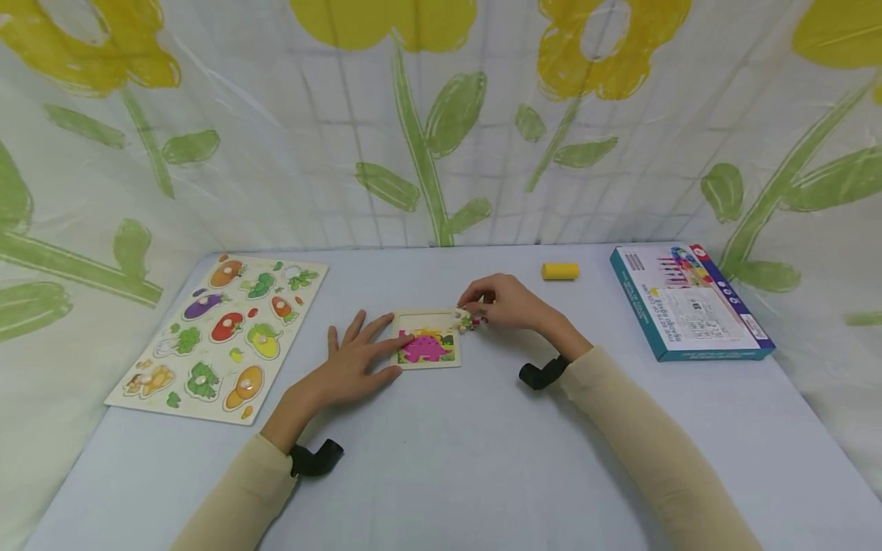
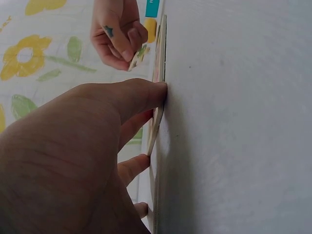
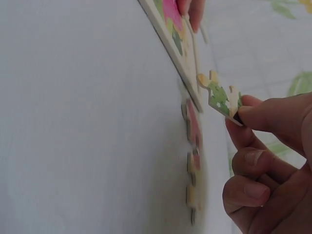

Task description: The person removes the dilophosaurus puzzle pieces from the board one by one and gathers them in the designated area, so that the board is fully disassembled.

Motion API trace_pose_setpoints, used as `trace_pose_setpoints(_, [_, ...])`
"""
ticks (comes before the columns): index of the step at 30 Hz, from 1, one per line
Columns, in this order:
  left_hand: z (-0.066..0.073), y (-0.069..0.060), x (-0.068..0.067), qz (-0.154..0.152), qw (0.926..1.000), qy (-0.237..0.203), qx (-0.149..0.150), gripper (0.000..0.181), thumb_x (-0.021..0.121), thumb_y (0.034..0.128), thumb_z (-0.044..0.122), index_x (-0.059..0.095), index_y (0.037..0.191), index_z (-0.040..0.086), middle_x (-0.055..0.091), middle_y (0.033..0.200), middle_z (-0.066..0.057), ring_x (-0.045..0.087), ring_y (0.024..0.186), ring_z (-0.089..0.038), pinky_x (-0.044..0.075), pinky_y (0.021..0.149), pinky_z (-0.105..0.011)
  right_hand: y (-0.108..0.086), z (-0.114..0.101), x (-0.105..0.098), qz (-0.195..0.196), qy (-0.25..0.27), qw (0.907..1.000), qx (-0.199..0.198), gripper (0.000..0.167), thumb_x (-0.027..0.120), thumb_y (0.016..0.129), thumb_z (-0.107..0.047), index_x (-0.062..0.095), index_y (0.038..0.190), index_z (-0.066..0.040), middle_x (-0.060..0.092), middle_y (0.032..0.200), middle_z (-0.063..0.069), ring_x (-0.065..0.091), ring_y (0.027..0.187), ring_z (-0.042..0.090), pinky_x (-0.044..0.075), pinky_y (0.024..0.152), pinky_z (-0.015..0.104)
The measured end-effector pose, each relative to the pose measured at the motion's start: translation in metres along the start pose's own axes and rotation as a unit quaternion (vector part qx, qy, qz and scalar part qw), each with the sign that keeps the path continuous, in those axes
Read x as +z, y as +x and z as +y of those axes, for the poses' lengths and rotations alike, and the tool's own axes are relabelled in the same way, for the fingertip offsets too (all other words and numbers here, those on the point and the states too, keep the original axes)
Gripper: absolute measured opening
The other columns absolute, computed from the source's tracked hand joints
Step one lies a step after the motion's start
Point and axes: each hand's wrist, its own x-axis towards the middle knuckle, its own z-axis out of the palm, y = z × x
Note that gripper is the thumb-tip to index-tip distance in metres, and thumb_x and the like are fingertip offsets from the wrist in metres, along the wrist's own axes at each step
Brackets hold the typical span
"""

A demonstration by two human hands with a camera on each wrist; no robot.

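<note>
A small wooden jigsaw tray (image 1: 430, 366) lies mid-table, its lower part filled with a pink dinosaur picture and its upper strip bare wood. My left hand (image 1: 354, 363) rests on its left side with spread fingers; the index finger lies across the picture and the thumb touches the near left corner. Between thumb and index finger, my right hand (image 1: 511, 301) pinches a green and cream puzzle piece (image 3: 222, 100), held raised at the tray's upper right corner. Below it, loose puzzle pieces (image 3: 193, 124) lie on the table beside the tray.
A wooden vegetable peg puzzle board (image 1: 220, 337) lies at the left. Behind my right hand is a yellow cylinder (image 1: 560, 272). A teal and white box (image 1: 692, 306) sits at the right. A flower-printed curtain (image 1: 441, 153) hangs along the table's back edge.
</note>
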Motion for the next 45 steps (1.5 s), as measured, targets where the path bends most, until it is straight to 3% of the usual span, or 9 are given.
trace_pose_setpoints(10, [0.000, 0.000, 0.001, 0.002, 1.0000, -0.001, -0.002, 0.054, 0.065, 0.1026, 0.039, 0.057, 0.155, 0.028, 0.027, 0.177, -0.011, 0.001, 0.164, -0.054, -0.008, 0.116, -0.088, -0.023, 0.022, -0.022, -0.003, -0.005, 0.9998, 0.017, 0.020, 0.065, 0.101, -0.006, 0.081, 0.110, -0.015, 0.080, 0.109, 0.004, 0.061, 0.087, 0.019, 0.049, 0.074, 0.028])
trace_pose_setpoints(21, [0.003, -0.001, -0.001, -0.001, 1.0000, -0.005, 0.000, 0.053, 0.065, 0.1035, 0.039, 0.056, 0.155, 0.028, 0.026, 0.177, -0.011, 0.001, 0.164, -0.054, -0.008, 0.116, -0.088, -0.046, 0.049, -0.042, -0.002, -0.020, 0.9991, 0.037, 0.021, 0.064, 0.102, -0.003, 0.081, 0.110, -0.012, 0.080, 0.110, 0.007, 0.062, 0.089, 0.019, 0.050, 0.075, 0.025])
trace_pose_setpoints(32, [0.000, -0.001, 0.001, 0.004, 1.0000, -0.003, 0.000, 0.054, 0.065, 0.1025, 0.040, 0.057, 0.154, 0.028, 0.027, 0.177, -0.011, 0.001, 0.164, -0.054, -0.009, 0.116, -0.087, -0.045, 0.054, -0.045, 0.001, -0.047, 0.9978, 0.047, 0.020, 0.065, 0.100, -0.004, 0.081, 0.108, -0.013, 0.080, 0.107, 0.005, 0.058, 0.082, 0.019, 0.048, 0.070, 0.026])
trace_pose_setpoints(45, [-0.001, -0.002, 0.001, 0.006, 1.0000, -0.003, 0.005, 0.054, 0.065, 0.1024, 0.040, 0.056, 0.155, 0.028, 0.027, 0.177, -0.011, 0.000, 0.164, -0.054, -0.009, 0.116, -0.087, -0.045, 0.051, -0.043, 0.000, -0.049, 0.9962, 0.072, 0.017, 0.067, 0.102, -0.008, 0.081, 0.111, -0.012, 0.081, 0.109, 0.005, 0.060, 0.087, 0.019, 0.049, 0.075, 0.029])
